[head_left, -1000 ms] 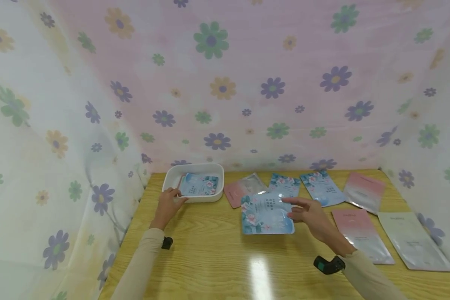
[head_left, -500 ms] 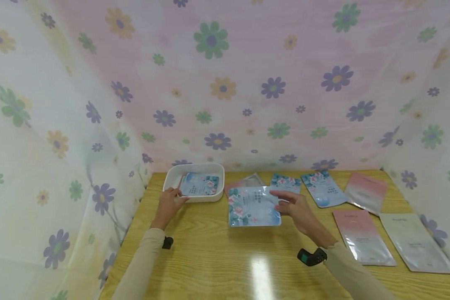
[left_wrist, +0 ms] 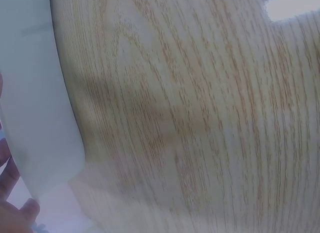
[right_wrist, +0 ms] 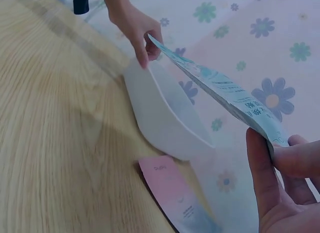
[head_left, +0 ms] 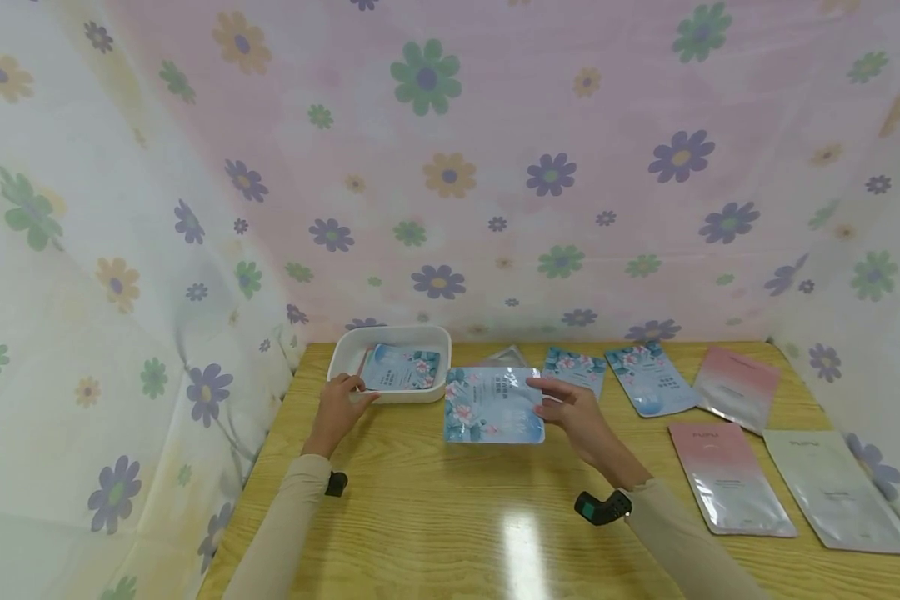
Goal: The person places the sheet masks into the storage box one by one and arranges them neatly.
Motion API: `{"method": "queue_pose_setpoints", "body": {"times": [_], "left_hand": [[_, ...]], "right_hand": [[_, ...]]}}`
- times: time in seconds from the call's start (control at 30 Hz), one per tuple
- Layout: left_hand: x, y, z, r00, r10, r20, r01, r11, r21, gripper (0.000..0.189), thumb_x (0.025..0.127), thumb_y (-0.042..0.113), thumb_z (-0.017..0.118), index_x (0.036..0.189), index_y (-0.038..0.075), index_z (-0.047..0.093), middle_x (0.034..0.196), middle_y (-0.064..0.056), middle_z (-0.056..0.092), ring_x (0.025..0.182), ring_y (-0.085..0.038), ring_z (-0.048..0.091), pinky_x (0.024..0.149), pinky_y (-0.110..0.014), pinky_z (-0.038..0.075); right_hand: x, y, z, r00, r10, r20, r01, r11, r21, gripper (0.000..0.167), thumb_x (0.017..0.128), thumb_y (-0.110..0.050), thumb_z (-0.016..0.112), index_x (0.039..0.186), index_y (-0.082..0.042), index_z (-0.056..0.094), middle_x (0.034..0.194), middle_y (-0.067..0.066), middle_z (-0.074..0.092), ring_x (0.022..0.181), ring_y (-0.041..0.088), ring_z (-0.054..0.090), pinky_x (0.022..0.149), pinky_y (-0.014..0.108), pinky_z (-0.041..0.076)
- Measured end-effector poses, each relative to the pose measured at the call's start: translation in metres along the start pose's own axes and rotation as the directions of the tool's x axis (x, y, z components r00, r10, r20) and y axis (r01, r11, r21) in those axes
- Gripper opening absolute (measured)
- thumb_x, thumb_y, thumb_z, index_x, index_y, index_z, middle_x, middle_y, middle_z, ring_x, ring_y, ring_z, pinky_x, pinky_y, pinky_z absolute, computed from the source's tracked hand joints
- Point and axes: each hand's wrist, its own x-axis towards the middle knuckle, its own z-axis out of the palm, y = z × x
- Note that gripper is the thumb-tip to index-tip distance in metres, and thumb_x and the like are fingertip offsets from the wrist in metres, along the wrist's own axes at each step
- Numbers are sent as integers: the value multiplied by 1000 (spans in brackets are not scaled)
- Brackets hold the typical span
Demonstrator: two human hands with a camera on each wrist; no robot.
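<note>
My right hand (head_left: 579,419) pinches a blue floral sheet mask packet (head_left: 491,407) by its right edge, above the wooden table. The right wrist view shows the thumb (right_wrist: 300,159) on one face of this packet and fingers behind it. At the left, my left hand (head_left: 335,412) grips the near rim of a white plastic basin (head_left: 401,397), thumb outside and fingers over the edge. Inside the basin lies another blue floral packet (head_left: 403,368), with a pinkish edge showing under it. In the left wrist view the basin's wall (left_wrist: 37,93) hides most of the left hand.
Behind the held packet lies a partly hidden pink-and-silver packet (right_wrist: 175,190). Further right are two blue floral packets (head_left: 573,367) (head_left: 651,382), two pink-and-silver packets (head_left: 738,383) (head_left: 731,479) and a pale green one (head_left: 840,492). Flowered cloth (head_left: 450,208) surrounds the table's back and sides.
The right hand has carried the blue packet leftward and slightly up, to just beside the basin. The left hand and the basin have stayed in place.
</note>
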Motion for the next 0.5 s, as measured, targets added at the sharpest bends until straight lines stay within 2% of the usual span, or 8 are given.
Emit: {"method": "queue_pose_setpoints", "body": {"times": [0.1, 0.3, 0.5], "left_hand": [[0, 1, 0, 1000, 3, -2, -3, 1000, 5, 27, 72, 15, 84, 74, 4, 59, 76, -11, 55, 72, -28, 52, 66, -44, 46], [0, 2, -2, 1000, -14, 19, 13, 1000, 18, 27, 74, 19, 82, 75, 4, 60, 76, -11, 56, 72, -28, 53, 67, -44, 46], [0, 2, -2, 1000, -8, 15, 7, 1000, 9, 27, 74, 18, 82, 76, 3, 59, 78, -13, 56, 73, -29, 53, 66, -44, 45]], "right_hand": [[5, -1, 6, 1000, 0, 7, 0, 1000, 12, 43, 90, 2, 59, 132, 2, 51, 148, 16, 30, 134, 37, 29, 84, 29, 49], [19, -2, 18, 1000, 22, 3, -22, 999, 38, 44, 89, 3, 59, 132, 0, 52, 144, 15, 36, 121, 31, 44, 81, 29, 51], [37, -5, 28, 998, 57, -16, -56, 996, 75, 46, 89, 4, 58, 134, -2, 51, 144, 13, 39, 124, 30, 45, 80, 32, 51]]}}
